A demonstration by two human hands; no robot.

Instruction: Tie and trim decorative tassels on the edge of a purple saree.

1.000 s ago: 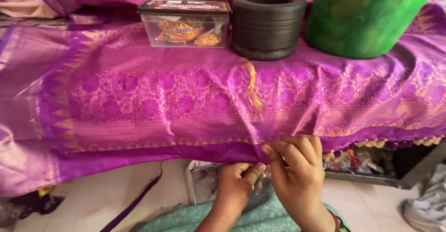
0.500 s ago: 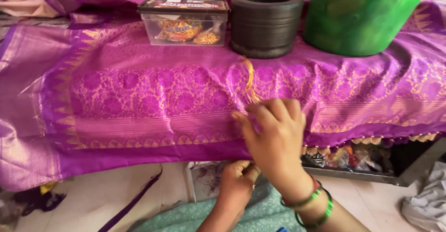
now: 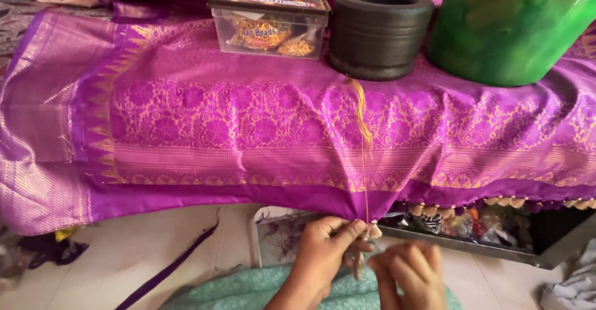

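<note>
Below the front edge of the worktop, two hands are working at the hem of a purple cloth (image 3: 248,130) with gold patterning. Left hand (image 3: 326,248) is pinching the hem beside a small tassel (image 3: 374,230), probably to keep it steady. Right hand (image 3: 410,273) is blurring just beside it, fingers curled; what it is grasping cannot be told. Gold thread (image 3: 361,120) is trailing down the cloth from the back to the pinched spot. More tassels are hanging along the hem to the right. Weighing the cloth down along the back edge are a clear box (image 3: 270,24) holding gold beads, a black ring-shaped pot (image 3: 379,33), contents hidden, and a green tub (image 3: 509,27).
</note>
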